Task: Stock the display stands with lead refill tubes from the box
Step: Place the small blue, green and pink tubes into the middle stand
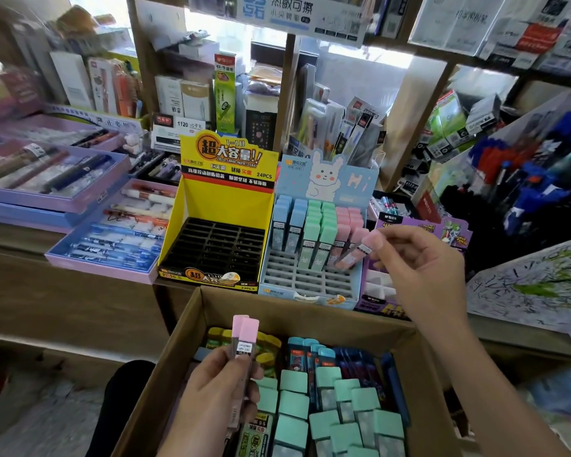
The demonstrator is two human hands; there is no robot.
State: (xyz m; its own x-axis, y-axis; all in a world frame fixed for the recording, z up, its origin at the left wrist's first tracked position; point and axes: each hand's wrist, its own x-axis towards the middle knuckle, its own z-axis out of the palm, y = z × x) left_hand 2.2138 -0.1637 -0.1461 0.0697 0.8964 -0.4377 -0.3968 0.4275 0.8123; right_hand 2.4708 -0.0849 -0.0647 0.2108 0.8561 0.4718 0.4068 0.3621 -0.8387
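My right hand (419,268) pinches a pink-capped lead refill tube (360,253) by its cap, its lower end at the slots on the right side of the light-blue bunny display stand (310,285). That stand holds blue, green and pink tubes in its back rows; its front slots are bare. My left hand (221,387) grips two pink-capped tubes (244,334) upright over the cardboard box (185,328). The box holds green-capped, blue and yellow tubes. The yellow display stand (226,199) to the left has a black slotted tray with no tubes.
A purple display stand (393,222) sits right of the bunny stand, partly behind my right hand. Purple pen trays (112,232) lie to the left on the wooden counter. Shelves packed with stationery rise behind. A scribbled test sheet (534,285) lies at right.
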